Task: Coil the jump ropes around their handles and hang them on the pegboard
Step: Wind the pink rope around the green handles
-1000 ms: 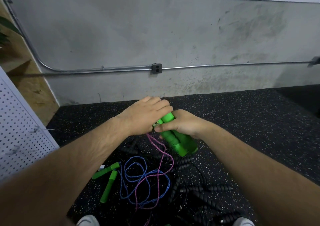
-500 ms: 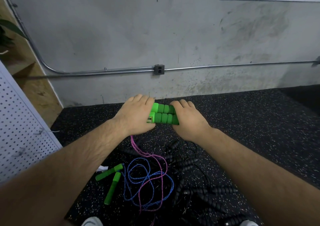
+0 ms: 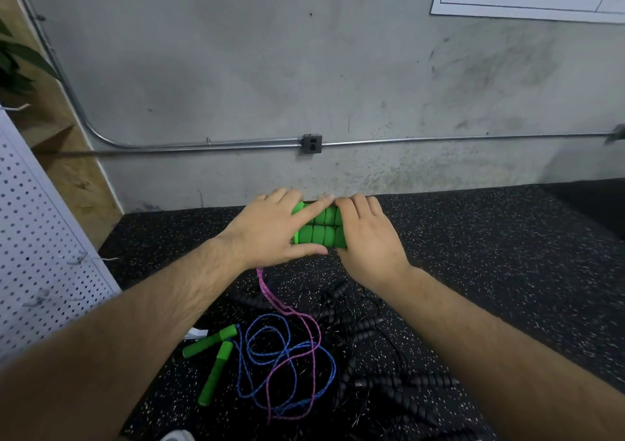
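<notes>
Head view: two bright green ribbed foam handles [image 3: 321, 234] lie side by side, held level (one end in each fist). The left hand [image 3: 267, 231] and right hand [image 3: 368, 237] each have their grip clamped on them. A pink braided rope [image 3: 270, 295] trails down to the speckled black rubber floor [image 3: 507, 271]. The white pegboard [image 3: 40, 237] stands at the left.

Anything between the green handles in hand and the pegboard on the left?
No object stands between the green handles, held by left hand and right hand, and the pegboard. But their pink rope trails down across the blue rope loops on the floor, uncoiled.
</notes>
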A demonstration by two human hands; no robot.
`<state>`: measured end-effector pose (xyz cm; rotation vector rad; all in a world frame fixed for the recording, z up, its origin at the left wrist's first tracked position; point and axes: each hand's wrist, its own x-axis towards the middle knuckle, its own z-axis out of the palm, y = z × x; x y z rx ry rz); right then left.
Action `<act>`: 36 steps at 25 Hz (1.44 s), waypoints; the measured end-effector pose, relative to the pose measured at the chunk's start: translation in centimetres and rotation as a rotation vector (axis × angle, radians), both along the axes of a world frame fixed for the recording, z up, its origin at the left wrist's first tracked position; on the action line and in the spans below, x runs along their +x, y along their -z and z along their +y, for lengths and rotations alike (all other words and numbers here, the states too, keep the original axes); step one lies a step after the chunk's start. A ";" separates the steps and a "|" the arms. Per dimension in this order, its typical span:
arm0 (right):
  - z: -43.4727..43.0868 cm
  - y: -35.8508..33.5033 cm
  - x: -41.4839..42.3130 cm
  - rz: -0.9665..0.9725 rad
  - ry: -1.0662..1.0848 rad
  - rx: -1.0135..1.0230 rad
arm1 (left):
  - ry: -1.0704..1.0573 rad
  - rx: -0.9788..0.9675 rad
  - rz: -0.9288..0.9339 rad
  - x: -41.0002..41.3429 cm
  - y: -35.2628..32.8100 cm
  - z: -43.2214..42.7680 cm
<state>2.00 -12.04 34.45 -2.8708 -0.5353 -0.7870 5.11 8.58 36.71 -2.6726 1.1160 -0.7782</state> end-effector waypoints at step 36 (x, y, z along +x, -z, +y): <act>4.7 -1.3 -0.6 0.978 -0.344 1.769 | 0.042 -0.161 0.266 0.1 0.6 3.5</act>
